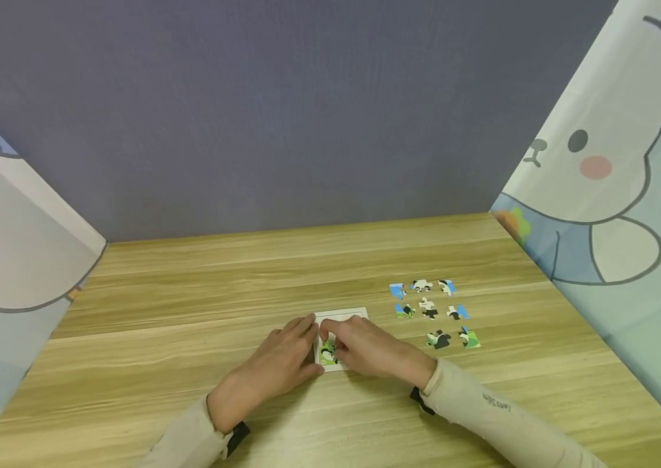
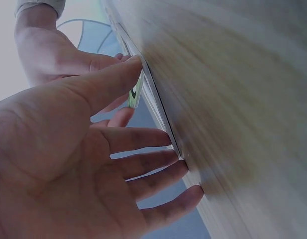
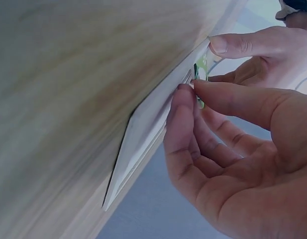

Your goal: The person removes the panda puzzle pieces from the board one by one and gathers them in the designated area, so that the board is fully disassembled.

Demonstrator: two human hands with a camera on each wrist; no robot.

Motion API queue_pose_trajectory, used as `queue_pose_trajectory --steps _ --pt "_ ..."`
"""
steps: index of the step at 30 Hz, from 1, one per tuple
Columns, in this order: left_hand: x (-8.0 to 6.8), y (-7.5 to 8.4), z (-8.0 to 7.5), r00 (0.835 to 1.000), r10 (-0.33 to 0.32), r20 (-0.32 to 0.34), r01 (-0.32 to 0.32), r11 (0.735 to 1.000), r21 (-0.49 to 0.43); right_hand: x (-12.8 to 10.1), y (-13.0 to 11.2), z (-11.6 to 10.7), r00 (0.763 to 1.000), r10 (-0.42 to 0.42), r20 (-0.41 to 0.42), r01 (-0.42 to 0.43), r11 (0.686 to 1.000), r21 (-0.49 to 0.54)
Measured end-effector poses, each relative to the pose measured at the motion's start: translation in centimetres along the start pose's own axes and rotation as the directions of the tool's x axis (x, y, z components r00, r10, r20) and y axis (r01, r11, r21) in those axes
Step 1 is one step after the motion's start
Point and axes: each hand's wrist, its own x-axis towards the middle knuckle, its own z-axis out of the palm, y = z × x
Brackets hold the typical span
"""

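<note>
Puzzle tray [image 1: 359, 314] mid-table [image 1: 190, 305], loose puzzle pieces [image 1: 432, 312] to its right, wall [image 1: 283, 110] behind

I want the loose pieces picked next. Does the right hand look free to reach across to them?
Probably not yet: the right hand pinches a green piece at the white tray. The bare table between it and the loose pieces holds nothing in the way.

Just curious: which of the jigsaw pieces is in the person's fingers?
The green piece on the white tray, pinched by the right hand; the loose pieces lie untouched to its right.
</note>
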Motion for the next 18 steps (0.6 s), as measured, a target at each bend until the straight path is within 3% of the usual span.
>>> queue_pose_trajectory --steps 18 --pt "0.03 0.11 -0.03 1.000 -0.012 0.007 0.012 1.000 -0.020 0.01 0.13 -0.47 1.000 -0.023 -0.008 0.024 0.999 0.049"
